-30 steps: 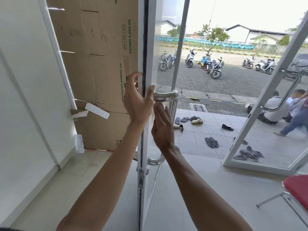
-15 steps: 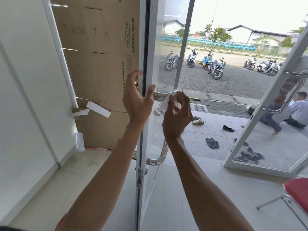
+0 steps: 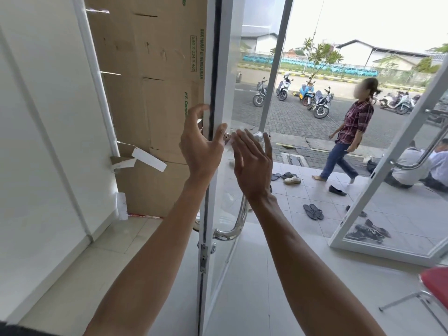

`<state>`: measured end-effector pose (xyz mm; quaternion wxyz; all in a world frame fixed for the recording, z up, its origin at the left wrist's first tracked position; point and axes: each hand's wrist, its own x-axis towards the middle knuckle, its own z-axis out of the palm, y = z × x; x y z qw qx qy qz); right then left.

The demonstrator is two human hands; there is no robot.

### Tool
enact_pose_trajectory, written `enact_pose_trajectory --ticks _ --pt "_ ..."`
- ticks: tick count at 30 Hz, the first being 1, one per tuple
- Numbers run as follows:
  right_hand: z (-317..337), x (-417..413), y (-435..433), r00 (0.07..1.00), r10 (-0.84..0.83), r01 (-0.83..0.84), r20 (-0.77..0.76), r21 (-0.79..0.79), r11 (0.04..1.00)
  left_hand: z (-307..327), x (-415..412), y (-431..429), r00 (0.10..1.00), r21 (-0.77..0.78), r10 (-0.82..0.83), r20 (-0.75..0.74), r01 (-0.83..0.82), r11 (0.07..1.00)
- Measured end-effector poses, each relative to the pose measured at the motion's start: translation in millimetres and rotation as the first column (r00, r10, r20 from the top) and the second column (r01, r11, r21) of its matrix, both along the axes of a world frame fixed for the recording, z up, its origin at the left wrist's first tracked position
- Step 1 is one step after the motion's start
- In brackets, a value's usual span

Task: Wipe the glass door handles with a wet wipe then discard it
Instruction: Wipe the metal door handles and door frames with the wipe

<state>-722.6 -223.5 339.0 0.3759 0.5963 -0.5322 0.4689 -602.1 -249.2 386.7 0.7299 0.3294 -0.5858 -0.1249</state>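
Head view: curved chrome door handle (image 3: 238, 223) on white-framed glass door (image 3: 226, 69), centre; upper end behind right hand (image 3: 252, 163), fingers straight, together. Left hand (image 3: 201, 144) just left, straddling door edge, fingers spread, thumb touching frame.

The right hand (image 3: 252, 163) covers the upper half of the handle (image 3: 238, 221); only the handle's lower curve and a glint above the fingers show. A pale blur (image 3: 230, 141) between the hands may be the wipe, but it is too smeared to tell. The door edge (image 3: 213, 69) cuts off the green print on the cardboard (image 3: 150, 93). The right frame edge crops the red chair (image 3: 435, 280) and the top of the far handle (image 3: 421, 156). The far door's frame (image 3: 397, 146) half hides the seated people (image 3: 409, 166).
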Motion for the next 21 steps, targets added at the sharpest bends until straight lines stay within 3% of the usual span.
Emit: enact_pose_trajectory --ticks 3,8,15,21 --pt "4.0 14.6 -9.0 0.999 0.026 -0.023 -0.038 0.055 0.998 -0.8 4.8 -5.2 1.000 -0.001 -0.013 -0.005 0.013 1.000" --pt "12.4 1.3 -10.0 0.971 -0.010 0.027 -0.239 0.066 0.997 -3.5 10.3 -13.0 1.000 -0.004 -0.003 -0.027 0.003 1.000" --pt "5.4 -16.5 -13.3 0.997 0.033 -0.025 -0.077 0.104 0.994 0.0 19.7 -17.5 0.999 -0.010 0.027 -0.038 -0.027 1.000" --pt "24.8 3.2 -30.5 0.936 0.063 -0.015 -0.346 0.140 0.990 -1.3 24.2 -21.4 0.999 -0.004 0.031 -0.026 -0.031 1.000"
